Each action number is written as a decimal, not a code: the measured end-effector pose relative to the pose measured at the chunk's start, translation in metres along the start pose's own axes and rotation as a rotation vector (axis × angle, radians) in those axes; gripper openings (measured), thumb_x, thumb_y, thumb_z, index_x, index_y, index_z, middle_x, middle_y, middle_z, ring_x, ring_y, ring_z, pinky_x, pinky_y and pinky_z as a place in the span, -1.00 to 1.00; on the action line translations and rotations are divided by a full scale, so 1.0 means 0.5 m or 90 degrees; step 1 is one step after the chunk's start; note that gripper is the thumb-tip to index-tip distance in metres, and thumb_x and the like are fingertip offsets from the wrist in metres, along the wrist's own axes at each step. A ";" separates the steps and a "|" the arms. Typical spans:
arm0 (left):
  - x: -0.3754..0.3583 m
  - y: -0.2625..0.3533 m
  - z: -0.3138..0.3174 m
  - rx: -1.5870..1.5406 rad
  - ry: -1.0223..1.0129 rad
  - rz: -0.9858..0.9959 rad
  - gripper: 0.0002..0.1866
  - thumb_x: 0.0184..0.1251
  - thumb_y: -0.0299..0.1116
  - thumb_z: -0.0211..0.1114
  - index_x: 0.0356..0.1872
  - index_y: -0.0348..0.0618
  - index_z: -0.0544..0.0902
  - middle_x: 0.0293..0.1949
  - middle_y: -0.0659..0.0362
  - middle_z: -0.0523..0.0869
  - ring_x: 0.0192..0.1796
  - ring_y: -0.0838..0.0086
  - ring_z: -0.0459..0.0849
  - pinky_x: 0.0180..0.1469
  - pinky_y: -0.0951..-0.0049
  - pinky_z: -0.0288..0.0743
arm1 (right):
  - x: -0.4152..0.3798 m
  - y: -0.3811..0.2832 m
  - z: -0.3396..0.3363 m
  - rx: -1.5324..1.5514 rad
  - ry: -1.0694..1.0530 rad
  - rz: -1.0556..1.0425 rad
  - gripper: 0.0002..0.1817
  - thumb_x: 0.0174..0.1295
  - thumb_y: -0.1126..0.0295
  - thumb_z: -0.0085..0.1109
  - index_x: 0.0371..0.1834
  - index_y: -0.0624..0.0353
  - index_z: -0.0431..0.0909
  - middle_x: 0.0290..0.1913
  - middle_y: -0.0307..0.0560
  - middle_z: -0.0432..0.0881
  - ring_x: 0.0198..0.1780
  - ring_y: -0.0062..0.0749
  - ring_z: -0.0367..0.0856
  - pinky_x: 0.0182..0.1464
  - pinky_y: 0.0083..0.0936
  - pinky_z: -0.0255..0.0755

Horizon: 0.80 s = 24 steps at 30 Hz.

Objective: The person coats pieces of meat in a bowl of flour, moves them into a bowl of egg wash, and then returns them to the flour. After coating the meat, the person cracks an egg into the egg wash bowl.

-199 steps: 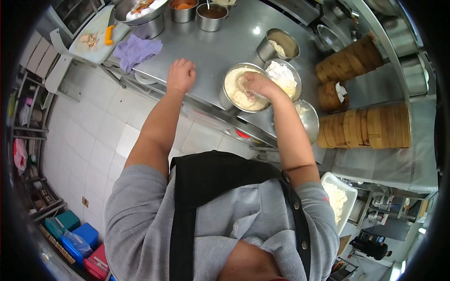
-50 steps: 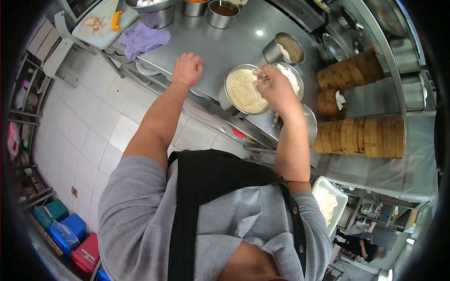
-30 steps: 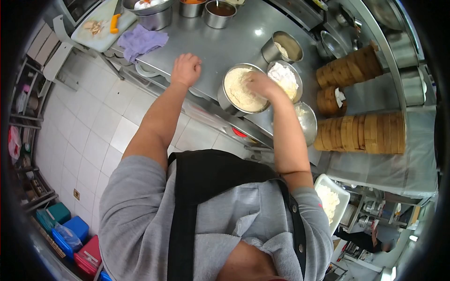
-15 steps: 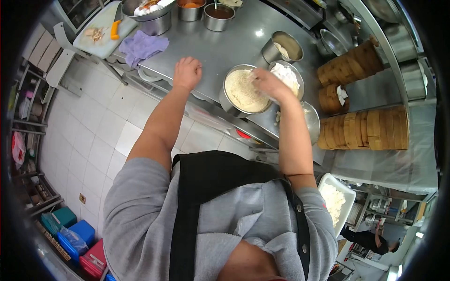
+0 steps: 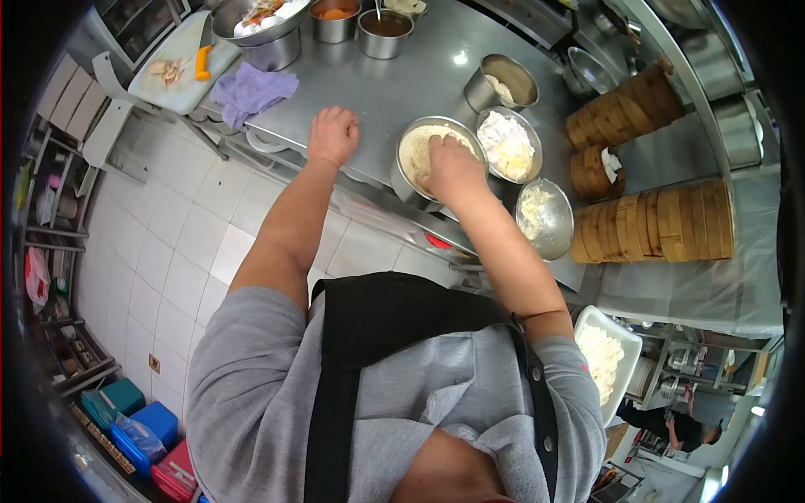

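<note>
My right hand (image 5: 457,174) reaches down into a steel pot (image 5: 404,186) filled with a pale, crumbly, flour-like mass (image 5: 418,149). Its fingers are apart and press on the surface, with the tips partly sunk in. My left hand (image 5: 334,136) rests at the edge of the steel counter (image 5: 381,96), fingers curled in and nothing seen in them. Close to the right hand stand a bowl of white and yellowish soft stuff (image 5: 508,144), a steel bowl with pale scraps (image 5: 537,210) and a steel pot with a little pale stuff (image 5: 501,88).
Bamboo steamers (image 5: 654,222) are stacked at the right. A purple cloth (image 5: 253,90), a cutting board (image 5: 172,94) and an orange-handled knife (image 5: 203,63) lie at the left. Several containers, including a pot of brown sauce (image 5: 384,35), line the back. Another person (image 5: 679,427) stands far off at lower right.
My right hand has moved left and down, from the pot's right rim onto the pale mass, uncovering the bowls beside it. My left hand stays at the counter edge.
</note>
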<state>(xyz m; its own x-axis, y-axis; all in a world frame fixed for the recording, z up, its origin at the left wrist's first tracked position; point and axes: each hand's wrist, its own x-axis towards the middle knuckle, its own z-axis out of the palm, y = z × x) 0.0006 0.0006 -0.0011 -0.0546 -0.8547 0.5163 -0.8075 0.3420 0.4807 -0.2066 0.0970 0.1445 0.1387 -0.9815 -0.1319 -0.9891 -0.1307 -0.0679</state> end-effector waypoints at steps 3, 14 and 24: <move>0.000 0.000 -0.001 0.002 0.006 0.004 -0.93 0.07 -0.40 0.22 -0.40 -0.01 0.62 -0.28 0.24 0.59 -0.06 0.25 0.52 0.04 0.23 0.38 | 0.029 0.038 0.030 0.005 0.039 -0.021 -0.48 -0.03 0.28 0.33 0.01 0.29 0.50 -0.09 0.15 0.61 0.01 0.02 0.59 0.06 -0.26 0.48; 0.001 -0.005 0.002 0.000 0.010 0.008 -0.93 0.07 -0.41 0.22 -0.39 -0.02 0.62 -0.27 0.22 0.60 -0.07 0.24 0.52 0.03 0.21 0.39 | 0.051 0.103 -0.039 0.211 -0.103 0.016 -0.49 0.01 0.23 0.25 -0.02 0.37 0.55 -0.08 0.26 0.64 0.00 0.02 0.62 0.06 -0.28 0.46; -0.002 0.001 -0.003 0.013 0.020 0.023 -0.91 0.08 -0.46 0.19 -0.40 -0.06 0.64 -0.31 0.17 0.61 -0.13 0.17 0.54 -0.05 0.19 0.43 | 0.119 0.145 0.070 0.346 -0.122 -0.099 -0.85 0.26 0.42 -0.02 -0.22 0.26 0.49 -0.43 -0.10 0.56 -0.46 -0.42 0.58 -0.34 -0.45 0.49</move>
<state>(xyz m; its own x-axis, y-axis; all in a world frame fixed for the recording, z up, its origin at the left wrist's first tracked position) 0.0011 0.0023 -0.0002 -0.0655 -0.8287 0.5558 -0.8171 0.3642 0.4468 -0.2682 0.0341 0.0973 0.3361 -0.9074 -0.2525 -0.7964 -0.1307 -0.5905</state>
